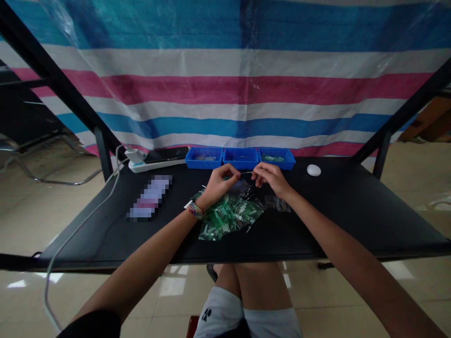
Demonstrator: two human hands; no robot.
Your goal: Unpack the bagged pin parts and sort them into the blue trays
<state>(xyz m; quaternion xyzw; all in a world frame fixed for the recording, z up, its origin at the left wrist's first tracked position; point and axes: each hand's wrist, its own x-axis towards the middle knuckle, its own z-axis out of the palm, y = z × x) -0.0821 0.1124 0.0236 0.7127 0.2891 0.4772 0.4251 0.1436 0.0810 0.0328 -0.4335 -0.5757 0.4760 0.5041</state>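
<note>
At frame centre, a thin rod runs nearly level — the left hand pinching its left end, the right hand gripping its right, neither nearer.

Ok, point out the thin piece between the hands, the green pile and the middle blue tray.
Thin piece (247,172): head view, middle of its exposed length.
Green pile (228,214): head view, centre of the heap.
Middle blue tray (242,165): head view, front wall.

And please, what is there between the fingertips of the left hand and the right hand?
In the head view, a thin stick spans the gap between the left hand and the right hand.
</note>
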